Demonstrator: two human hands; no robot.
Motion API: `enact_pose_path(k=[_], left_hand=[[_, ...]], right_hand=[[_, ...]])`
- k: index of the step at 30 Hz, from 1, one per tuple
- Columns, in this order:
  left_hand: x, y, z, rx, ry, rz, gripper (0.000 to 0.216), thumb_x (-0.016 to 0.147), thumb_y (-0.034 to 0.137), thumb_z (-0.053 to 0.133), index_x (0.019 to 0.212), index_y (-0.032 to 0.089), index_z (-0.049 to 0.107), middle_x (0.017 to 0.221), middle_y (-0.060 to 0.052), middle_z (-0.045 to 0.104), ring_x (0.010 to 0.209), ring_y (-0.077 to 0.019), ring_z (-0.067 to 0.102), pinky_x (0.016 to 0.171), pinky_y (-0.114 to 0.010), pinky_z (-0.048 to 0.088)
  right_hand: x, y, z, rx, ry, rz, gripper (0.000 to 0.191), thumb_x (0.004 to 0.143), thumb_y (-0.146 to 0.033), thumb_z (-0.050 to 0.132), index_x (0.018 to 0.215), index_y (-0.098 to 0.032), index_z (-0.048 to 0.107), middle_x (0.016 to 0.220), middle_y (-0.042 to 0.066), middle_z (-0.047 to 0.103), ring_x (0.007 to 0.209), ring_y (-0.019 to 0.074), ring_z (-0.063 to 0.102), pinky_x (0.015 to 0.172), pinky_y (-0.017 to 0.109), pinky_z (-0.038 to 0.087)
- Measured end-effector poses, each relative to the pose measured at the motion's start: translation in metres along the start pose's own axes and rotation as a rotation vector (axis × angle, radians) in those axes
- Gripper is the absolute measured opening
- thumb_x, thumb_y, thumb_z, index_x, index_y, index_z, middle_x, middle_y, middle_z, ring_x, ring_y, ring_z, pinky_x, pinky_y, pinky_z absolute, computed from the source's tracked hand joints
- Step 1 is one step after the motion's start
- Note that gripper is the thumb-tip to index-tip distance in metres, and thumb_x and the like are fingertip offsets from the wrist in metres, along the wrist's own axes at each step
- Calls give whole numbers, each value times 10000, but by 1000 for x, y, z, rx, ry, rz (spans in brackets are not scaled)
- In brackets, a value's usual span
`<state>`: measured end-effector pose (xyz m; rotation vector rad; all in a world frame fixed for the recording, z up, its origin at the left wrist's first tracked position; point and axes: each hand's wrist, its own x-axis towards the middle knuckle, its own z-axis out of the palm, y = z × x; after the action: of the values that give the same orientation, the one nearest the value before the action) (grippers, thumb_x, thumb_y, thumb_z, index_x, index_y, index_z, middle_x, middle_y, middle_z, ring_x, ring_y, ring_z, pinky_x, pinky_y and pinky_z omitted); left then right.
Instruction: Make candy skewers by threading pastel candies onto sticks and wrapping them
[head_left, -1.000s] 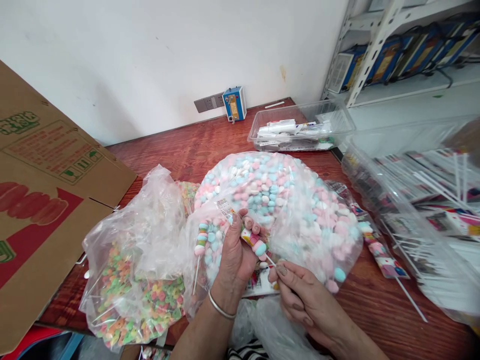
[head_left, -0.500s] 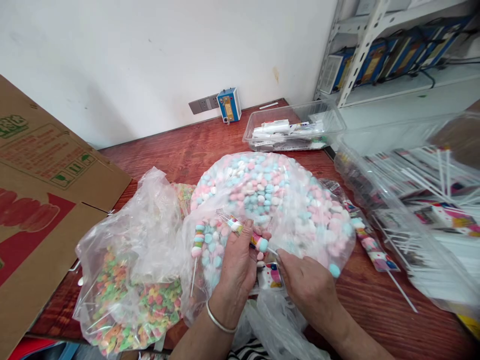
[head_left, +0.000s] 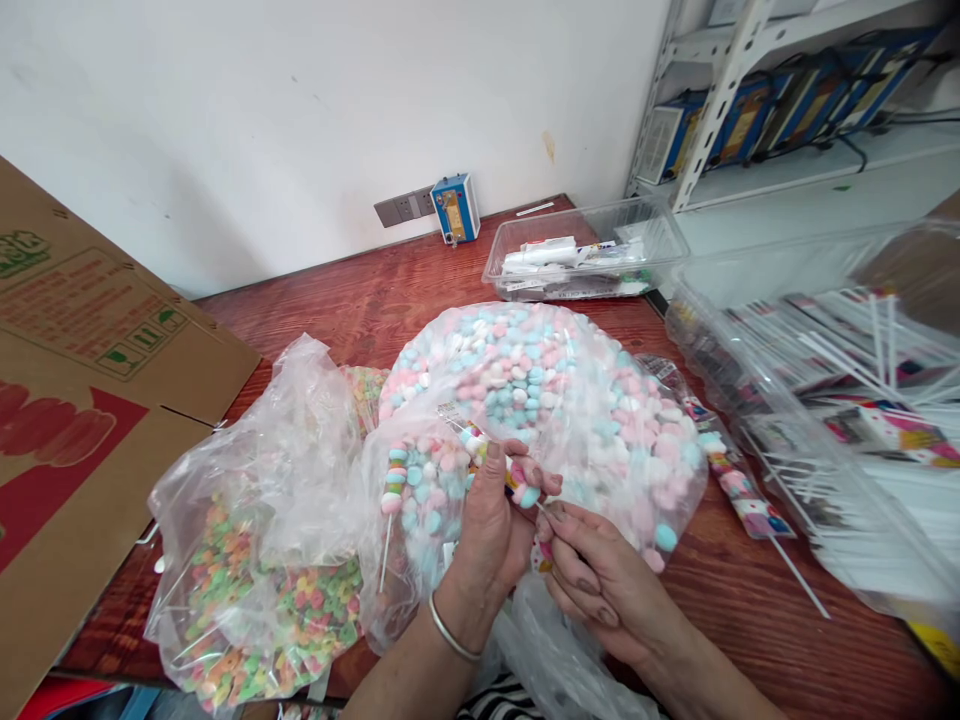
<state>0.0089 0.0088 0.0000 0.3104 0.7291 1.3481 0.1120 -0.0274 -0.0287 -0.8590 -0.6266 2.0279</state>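
My left hand (head_left: 491,520) is closed round a candy skewer in a thin clear sleeve (head_left: 499,465), pink, white and blue pieces on a white stick. My right hand (head_left: 592,580) pinches the skewer's stick end just below the last blue candy. Both hands hover over the near edge of a big clear bag of pink, blue and white candies (head_left: 540,400). A second filled skewer (head_left: 391,490) leans on that bag to the left of my left hand.
A clear bag of orange, green and yellow candies (head_left: 262,590) lies at the left beside a cardboard box (head_left: 82,400). A wrapped skewer (head_left: 742,500) rests on the red wooden table (head_left: 360,300). A clear tray (head_left: 585,260) stands behind; a bag of white sticks and wrappers (head_left: 840,430) sits right.
The skewer has slid further into its sleeve between my hands. My right hand has moved up and left, closer to my left hand. The view has shifted slightly.
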Motion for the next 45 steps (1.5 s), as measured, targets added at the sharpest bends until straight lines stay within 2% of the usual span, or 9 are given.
enact_pose_path(k=[6, 11, 14, 20, 24, 28, 33, 39, 45], left_hand=[[2, -1, -3, 12, 59, 13, 348, 860, 414, 664, 1082, 149, 627, 941, -69, 690, 884, -175, 668, 827, -299, 519], [16, 34, -8, -151, 63, 67, 239, 861, 203, 659, 1098, 185, 630, 803, 21, 603, 713, -92, 599, 748, -257, 514], [16, 37, -4, -188, 42, 71, 165, 888, 216, 628, 1049, 181, 631, 660, 64, 477, 574, -59, 494, 655, -225, 486], [-1, -1, 8, -72, 123, 101, 231, 892, 391, 630, 961, 171, 620, 632, 57, 453, 569, -70, 481, 682, -237, 489], [0, 0, 5, -45, 123, 35, 275, 860, 403, 662, 993, 164, 626, 759, -1, 575, 724, -120, 590, 757, -270, 509], [11, 15, 1, -63, 132, 106, 255, 840, 351, 693, 1038, 209, 620, 721, 41, 554, 643, -93, 561, 742, -264, 506], [0, -8, 3, 54, 133, 49, 298, 851, 452, 654, 956, 174, 629, 635, 39, 556, 620, -97, 559, 726, -244, 473], [-8, -11, -2, 126, 69, 14, 316, 843, 396, 680, 1072, 185, 626, 854, -21, 674, 803, -133, 626, 766, -243, 453], [-10, -10, -1, 208, 39, -84, 330, 818, 387, 697, 1052, 155, 690, 904, -85, 728, 880, -198, 663, 881, -325, 462]], right_hand=[[4, -1, -6, -574, 189, -357, 338, 899, -481, 582, 741, -182, 591, 627, -27, 507, 565, 108, 426, 490, 214, 322], [-6, -1, -4, -365, 33, -92, 338, 952, -505, 460, 873, -197, 574, 482, -105, 332, 386, 76, 220, 381, 204, 203], [-8, 5, 0, -322, -37, -17, 330, 976, -485, 391, 899, -204, 546, 449, -128, 270, 342, 78, 158, 352, 209, 207], [-3, 12, -2, -1174, 208, -644, 249, 993, -267, 378, 875, -176, 578, 687, 19, 608, 588, 159, 586, 553, 255, 402], [-4, 9, -10, -1471, 269, -853, 273, 1010, -209, 345, 955, -149, 605, 641, 23, 627, 551, 167, 602, 532, 261, 389], [-5, 8, -8, -1597, 296, -986, 280, 1013, -179, 358, 917, -162, 621, 629, 29, 637, 547, 164, 578, 562, 269, 380], [8, 10, -1, -1650, 364, -844, 336, 1019, -236, 335, 865, -179, 628, 627, 63, 637, 543, 178, 550, 545, 280, 353], [7, 5, -5, -1244, 280, -557, 279, 1015, -326, 362, 847, -212, 553, 657, 28, 628, 563, 177, 583, 541, 264, 381], [4, 6, -4, -1023, 302, -554, 238, 995, -318, 363, 891, -223, 554, 811, 56, 675, 704, 212, 641, 613, 285, 438]])
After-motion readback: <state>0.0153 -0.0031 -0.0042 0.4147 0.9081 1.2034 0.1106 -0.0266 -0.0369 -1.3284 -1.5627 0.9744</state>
